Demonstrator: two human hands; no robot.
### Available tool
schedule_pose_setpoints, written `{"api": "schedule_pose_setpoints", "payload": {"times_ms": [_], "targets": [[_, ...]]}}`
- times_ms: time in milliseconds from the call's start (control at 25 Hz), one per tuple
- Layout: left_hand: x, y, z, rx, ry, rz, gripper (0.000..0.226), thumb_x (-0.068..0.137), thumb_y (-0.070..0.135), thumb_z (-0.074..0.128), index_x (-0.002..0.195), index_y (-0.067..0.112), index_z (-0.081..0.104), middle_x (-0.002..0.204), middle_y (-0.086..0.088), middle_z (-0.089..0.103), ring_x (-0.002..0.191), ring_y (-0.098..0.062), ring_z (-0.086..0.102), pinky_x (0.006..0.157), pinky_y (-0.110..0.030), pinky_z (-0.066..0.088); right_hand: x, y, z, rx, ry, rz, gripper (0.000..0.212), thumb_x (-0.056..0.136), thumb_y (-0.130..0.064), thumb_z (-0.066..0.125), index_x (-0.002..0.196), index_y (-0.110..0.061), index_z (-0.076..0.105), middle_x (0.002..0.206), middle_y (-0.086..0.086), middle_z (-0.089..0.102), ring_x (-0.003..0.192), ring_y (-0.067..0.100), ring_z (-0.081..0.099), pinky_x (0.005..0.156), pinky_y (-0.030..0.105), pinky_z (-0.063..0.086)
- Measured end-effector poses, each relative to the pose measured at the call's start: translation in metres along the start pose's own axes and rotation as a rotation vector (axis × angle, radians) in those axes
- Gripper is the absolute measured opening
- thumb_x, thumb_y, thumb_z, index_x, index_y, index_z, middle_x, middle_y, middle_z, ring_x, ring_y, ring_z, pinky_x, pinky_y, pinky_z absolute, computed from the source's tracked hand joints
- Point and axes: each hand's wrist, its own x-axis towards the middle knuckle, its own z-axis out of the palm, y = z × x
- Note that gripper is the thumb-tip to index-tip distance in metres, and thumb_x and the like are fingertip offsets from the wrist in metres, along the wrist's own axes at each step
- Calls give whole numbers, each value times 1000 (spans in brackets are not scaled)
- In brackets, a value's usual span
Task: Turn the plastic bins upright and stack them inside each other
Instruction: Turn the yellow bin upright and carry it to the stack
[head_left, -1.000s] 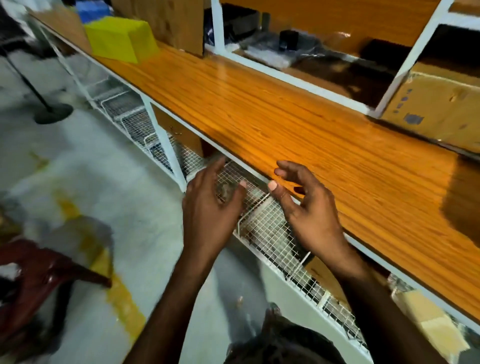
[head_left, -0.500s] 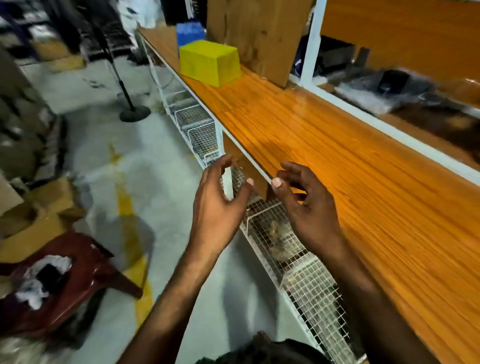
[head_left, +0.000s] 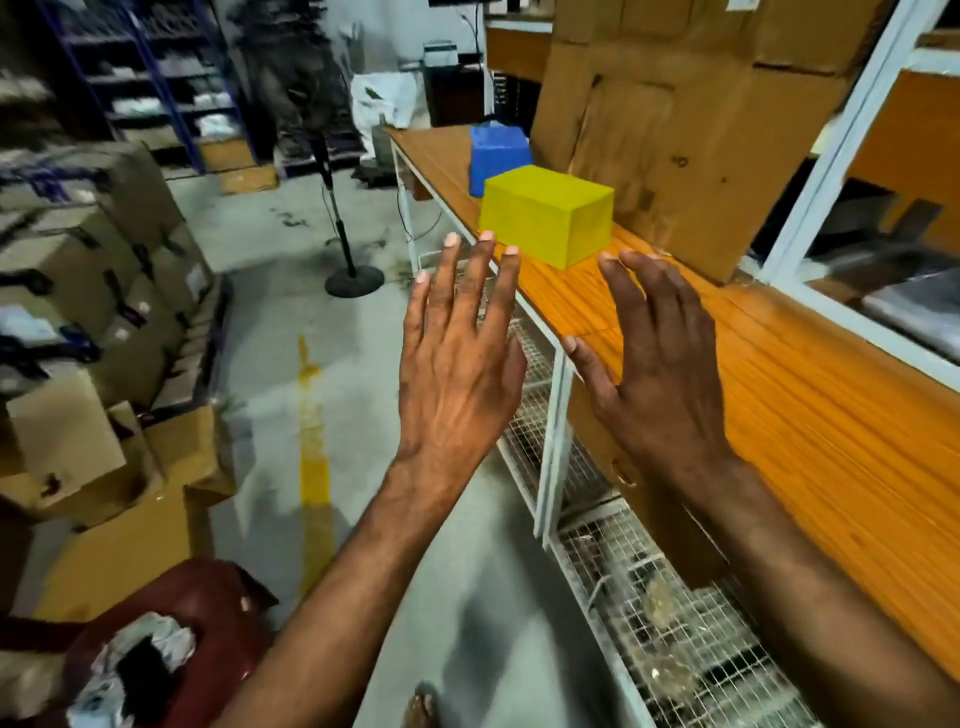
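A yellow plastic bin (head_left: 545, 215) lies upside down on the orange wooden tabletop (head_left: 779, 395), near its front edge. Just behind it a blue bin (head_left: 498, 156) also stands bottom up. My left hand (head_left: 457, 353) is raised with fingers spread, its fingertips close to the yellow bin's near left corner without touching. My right hand (head_left: 654, 364) hovers over the tabletop just in front of the yellow bin, fingers apart and holding nothing.
A tall cardboard sheet (head_left: 675, 119) leans right behind the bins. Wire mesh baskets (head_left: 675, 649) hang under the table. A fan stand (head_left: 353, 275), cardboard boxes (head_left: 104, 291) and a red chair (head_left: 197, 623) stand on the floor at left.
The view has swung left along the table, so the bins are much nearer. Both hands rose from the table edge, opened flat and reached toward the yellow bin.
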Motion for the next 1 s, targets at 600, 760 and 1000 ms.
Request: {"api": "schedule_pose_setpoints", "payload": {"times_ms": [600, 760, 1000], "targets": [[205, -213, 200, -505, -306, -127, 62, 92, 48, 59, 148, 24, 47, 150, 2, 54, 139, -21, 47, 110, -38, 41, 198, -37, 264, 453, -76, 470, 47, 96, -42, 68, 141, -32, 56, 140, -16, 57, 132, 5, 51, 107, 37, 47], [267, -234, 286, -537, -366, -104, 62, 92, 51, 59, 147, 27, 49, 148, 3, 56, 138, -20, 48, 108, -38, 43, 251, 16, 332, 432, -24, 508, 42, 95, -38, 71, 136, -31, 60, 129, -20, 57, 124, 2, 52, 103, 34, 47], [376, -250, 398, -661, -457, -50, 57, 93, 46, 64, 144, 26, 52, 144, 3, 58, 132, -18, 52, 103, -35, 45, 347, 86, 412, 348, 5, 593, 38, 92, -30, 75, 129, -28, 66, 127, -16, 60, 125, 13, 57, 102, 42, 50]]}}
